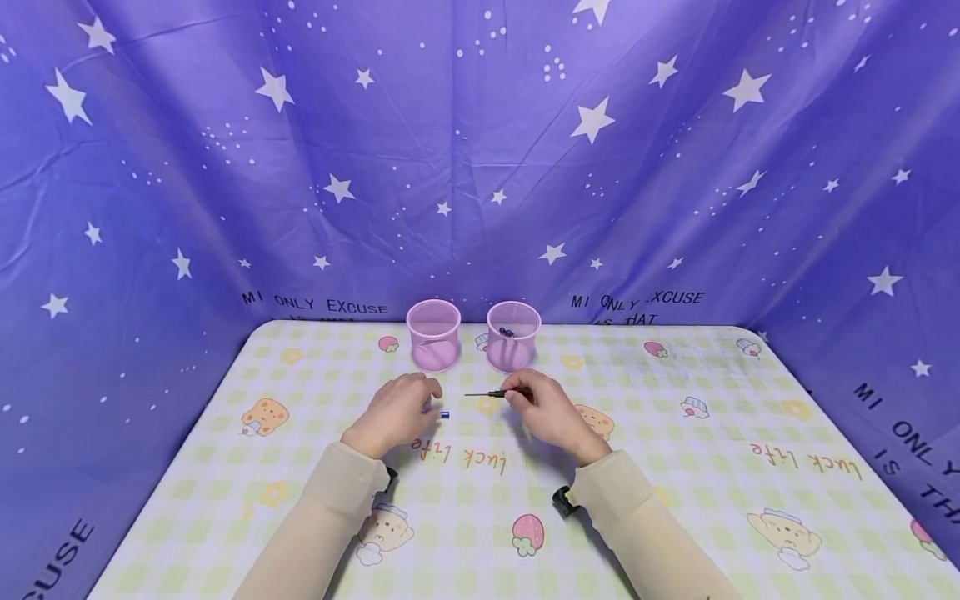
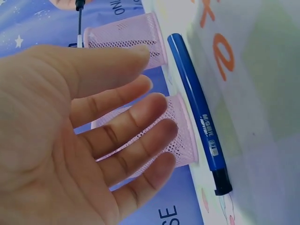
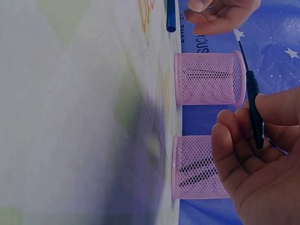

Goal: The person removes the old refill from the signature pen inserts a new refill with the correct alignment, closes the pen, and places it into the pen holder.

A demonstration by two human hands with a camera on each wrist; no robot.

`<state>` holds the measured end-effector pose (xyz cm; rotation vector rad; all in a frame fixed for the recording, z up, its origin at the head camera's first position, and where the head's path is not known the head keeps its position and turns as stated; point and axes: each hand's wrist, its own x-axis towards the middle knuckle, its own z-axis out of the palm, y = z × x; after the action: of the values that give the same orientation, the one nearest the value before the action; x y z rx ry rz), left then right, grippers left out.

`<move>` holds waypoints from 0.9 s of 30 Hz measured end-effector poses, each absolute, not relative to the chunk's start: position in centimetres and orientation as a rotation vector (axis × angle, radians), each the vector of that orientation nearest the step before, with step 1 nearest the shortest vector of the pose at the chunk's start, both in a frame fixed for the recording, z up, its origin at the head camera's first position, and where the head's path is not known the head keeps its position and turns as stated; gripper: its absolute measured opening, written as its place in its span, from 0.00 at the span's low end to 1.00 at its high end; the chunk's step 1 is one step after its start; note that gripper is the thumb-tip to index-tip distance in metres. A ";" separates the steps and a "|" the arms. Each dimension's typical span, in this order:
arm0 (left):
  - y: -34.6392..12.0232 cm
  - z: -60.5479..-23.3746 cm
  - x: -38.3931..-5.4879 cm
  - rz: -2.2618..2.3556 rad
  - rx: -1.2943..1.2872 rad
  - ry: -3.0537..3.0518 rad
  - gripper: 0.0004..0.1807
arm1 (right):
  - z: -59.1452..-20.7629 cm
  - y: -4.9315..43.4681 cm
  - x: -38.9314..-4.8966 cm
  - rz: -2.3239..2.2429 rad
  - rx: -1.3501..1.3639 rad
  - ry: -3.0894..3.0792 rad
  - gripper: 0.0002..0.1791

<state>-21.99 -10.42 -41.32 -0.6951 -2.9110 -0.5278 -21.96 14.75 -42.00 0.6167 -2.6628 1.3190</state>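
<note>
In the left wrist view a blue pen barrel (image 2: 197,103) with a black end piece lies on the table. Only a short blue bit of it shows in the head view, beside my left hand (image 1: 396,410). That hand hovers near the barrel, its fingers loosely bent and holding nothing. My right hand (image 1: 551,410) pinches a pen's black ribbed front section (image 3: 254,103) between thumb and fingers. From this section a thin refill (image 1: 476,394) points left toward the other hand. A shiny dark strip shows behind the right fingers; what it is I cannot tell.
Two pink mesh cups stand near the table's back edge: a left cup (image 1: 435,362) and a right cup (image 1: 513,360), which has small dark blue pieces (image 1: 506,332) in it. A checked cloth (image 1: 465,533) covers the table. Behind hangs a purple star-printed curtain (image 1: 450,125).
</note>
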 end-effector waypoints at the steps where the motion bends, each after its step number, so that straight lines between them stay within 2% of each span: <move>1: -10.4 -41.3 -22.0 -0.536 -0.695 -2.903 0.12 | -42.0 14.7 -22.0 1.317 0.618 -2.663 0.06; 15: -9.4 -40.2 -21.3 -0.785 -0.752 -2.797 0.12 | -42.2 14.7 -21.8 1.313 0.663 -2.612 0.06; 27: -9.1 -40.0 -21.2 -0.777 -0.799 -2.769 0.08 | -41.9 14.6 -21.8 1.315 0.640 -2.675 0.06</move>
<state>-21.22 -9.08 -40.02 -0.7992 -2.7692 -0.7768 -21.85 14.59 -41.86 0.6402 -2.6753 1.3155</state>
